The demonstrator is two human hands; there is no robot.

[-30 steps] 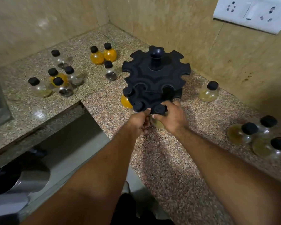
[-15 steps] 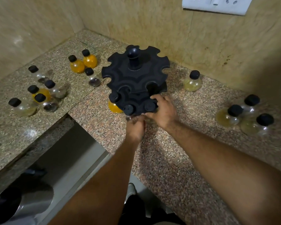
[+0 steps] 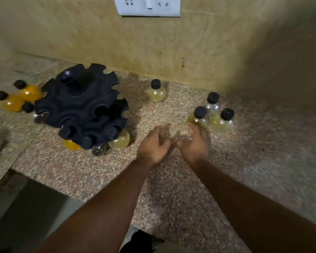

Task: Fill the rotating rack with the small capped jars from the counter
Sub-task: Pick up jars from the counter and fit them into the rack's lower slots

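The black two-tier rotating rack [image 3: 80, 105] stands on the granite counter at the left. Its lower tier holds three capped jars: an orange one [image 3: 71, 144], a clear one [image 3: 98, 150] and a pale yellow one [image 3: 119, 141]. My left hand [image 3: 153, 145] and my right hand [image 3: 193, 143] hover side by side over the counter to the right of the rack, both blurred, fingers curled and holding nothing. A cluster of three black-capped jars [image 3: 201, 116] sits just beyond my right hand's fingertips. A single pale jar [image 3: 156, 92] stands near the wall.
Orange jars [image 3: 28, 92] and another small jar stand left of the rack. A white socket plate [image 3: 147, 6] is on the tiled wall behind. The counter [image 3: 171, 179] edge drops off at the lower left toward a lower level.
Both hands have left the rack's lower tier and moved right toward the jar cluster. The pale yellow jar stays in the rack slot. The view has swung right.
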